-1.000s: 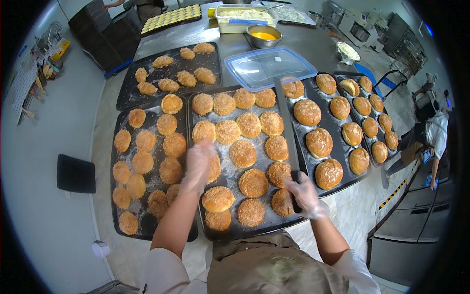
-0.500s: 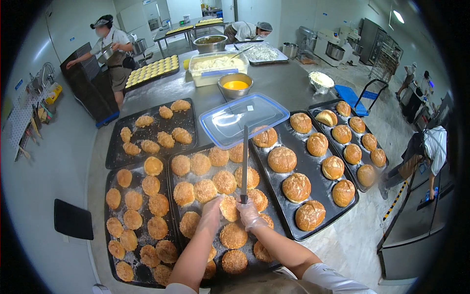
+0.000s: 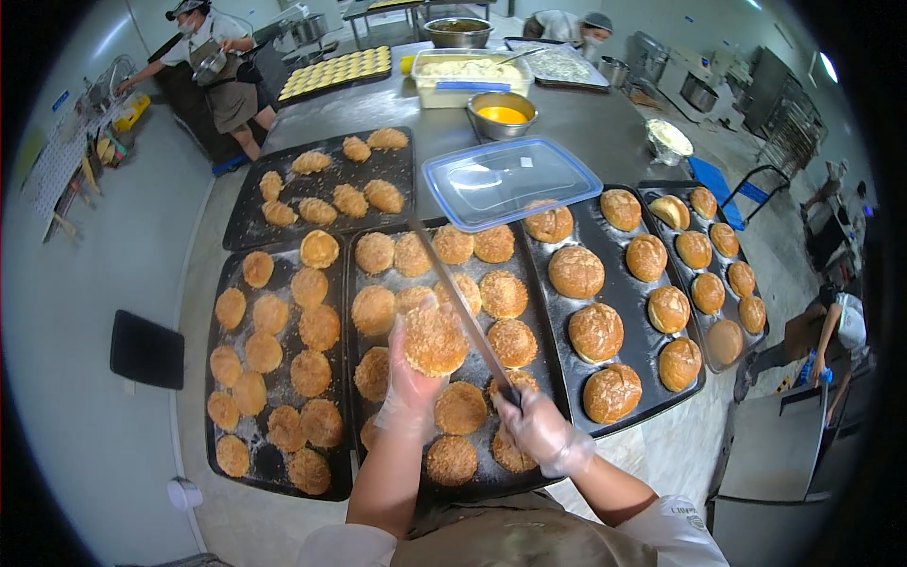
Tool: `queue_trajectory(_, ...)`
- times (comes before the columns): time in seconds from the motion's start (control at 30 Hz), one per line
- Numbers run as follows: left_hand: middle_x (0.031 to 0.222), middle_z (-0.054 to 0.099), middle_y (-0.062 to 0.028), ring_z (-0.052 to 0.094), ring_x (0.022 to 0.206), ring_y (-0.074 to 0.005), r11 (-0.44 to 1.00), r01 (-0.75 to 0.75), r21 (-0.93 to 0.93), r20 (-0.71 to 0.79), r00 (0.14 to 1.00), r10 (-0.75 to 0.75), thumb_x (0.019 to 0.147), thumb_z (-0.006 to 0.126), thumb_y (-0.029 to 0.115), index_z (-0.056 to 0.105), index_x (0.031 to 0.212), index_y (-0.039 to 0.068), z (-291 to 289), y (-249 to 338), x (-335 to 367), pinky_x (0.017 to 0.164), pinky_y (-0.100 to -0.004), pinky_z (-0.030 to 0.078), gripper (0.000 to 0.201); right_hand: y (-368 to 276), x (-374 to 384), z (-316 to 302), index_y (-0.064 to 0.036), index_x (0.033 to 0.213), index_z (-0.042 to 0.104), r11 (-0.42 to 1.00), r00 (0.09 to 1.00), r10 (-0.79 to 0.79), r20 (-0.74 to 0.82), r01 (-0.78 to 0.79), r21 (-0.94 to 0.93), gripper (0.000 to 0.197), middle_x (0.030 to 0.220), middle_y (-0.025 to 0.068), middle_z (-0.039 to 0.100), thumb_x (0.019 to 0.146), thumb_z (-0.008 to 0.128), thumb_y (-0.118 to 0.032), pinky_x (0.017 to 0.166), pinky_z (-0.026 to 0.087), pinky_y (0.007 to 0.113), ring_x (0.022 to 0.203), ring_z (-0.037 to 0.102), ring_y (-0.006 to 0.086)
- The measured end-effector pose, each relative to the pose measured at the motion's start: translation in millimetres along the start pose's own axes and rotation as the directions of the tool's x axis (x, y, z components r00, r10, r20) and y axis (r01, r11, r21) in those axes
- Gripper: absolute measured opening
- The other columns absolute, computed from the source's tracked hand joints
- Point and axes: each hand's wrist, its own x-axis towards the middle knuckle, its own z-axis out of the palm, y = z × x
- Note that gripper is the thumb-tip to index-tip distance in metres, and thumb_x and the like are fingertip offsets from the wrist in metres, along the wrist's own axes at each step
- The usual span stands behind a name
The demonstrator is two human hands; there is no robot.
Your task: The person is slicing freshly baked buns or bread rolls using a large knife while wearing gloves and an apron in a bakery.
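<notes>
In my gloved left hand (image 3: 410,402) sits a round crumb-topped bun (image 3: 436,342), lifted above the baking tray with its topping facing up. My gloved right hand (image 3: 548,433) grips a long bread knife (image 3: 461,304) by its dark handle. The blade slants up and to the left, along the right side of the held bun; whether it touches the bun I cannot tell. Below both hands is a black baking tray (image 3: 430,482) with rows of similar crumb-topped buns (image 3: 460,408).
To the left lies a tray of smaller buns (image 3: 311,373), with croissants (image 3: 350,201) behind it. Glossy round loaves (image 3: 596,333) fill trays to the right. A clear lid (image 3: 510,180) overlaps the far tray edges, before a bowl of yellow liquid (image 3: 503,115) and a cream tub (image 3: 472,85). Co-workers (image 3: 219,76) stand farther off.
My left hand has raised the bun off the tray. The knife, nearly upright before, now tilts to the left, and my right hand has moved right and nearer me. The view has shifted.
</notes>
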Motion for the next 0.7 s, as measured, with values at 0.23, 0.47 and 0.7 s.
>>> queue_trajectory(0.23, 0.117, 0.055, -0.0106, 0.055, 0.105, -0.0260, 0.995, -0.097, -0.010, 0.098, 0.990, 0.097, 0.087, 0.049, 0.043, 0.046, 0.127, 0.010, 6, -4, -1, 0.087, -0.0494, 0.047, 0.051, 20, -16, 9, 0.0026, 0.095, 0.052, 0.636, 0.940, -0.334, 0.070, 0.280, -0.719, 0.028, 0.073, 0.0270, 0.060, 0.090, 0.052, -0.025, 0.061, 0.047, 0.046, 0.071, 0.059, 0.0436)
queue_trajectory(0.47, 0.105, 0.060, -0.0083, 0.059, 0.098, -0.0230, 0.992, -0.123, 0.018, -0.010, 0.992, 0.124, 0.086, 0.051, 0.039, 0.049, 0.124, 0.006, 24, -17, -11, 0.084, -0.0436, 0.049, 0.051, 41, -47, 1, -0.0022, 0.099, 0.054, 0.509, 0.921, -0.382, -0.082, 0.135, -0.850, 0.025, 0.074, 0.0239, 0.061, 0.088, 0.054, -0.025, 0.060, 0.049, 0.048, 0.068, 0.061, 0.0410)
queue_trajectory(0.7, 0.106, 0.059, -0.0096, 0.058, 0.098, -0.0213, 0.995, -0.095, 0.007, 0.056, 0.994, 0.094, 0.089, 0.046, 0.038, 0.047, 0.126, 0.002, 22, -22, -11, 0.081, -0.0399, 0.050, 0.051, 27, -20, 7, -0.0016, 0.093, 0.052, 0.527, 0.917, -0.400, -0.011, 0.220, -0.821, 0.022, 0.075, 0.0254, 0.061, 0.089, 0.051, -0.023, 0.061, 0.048, 0.048, 0.070, 0.060, 0.0422)
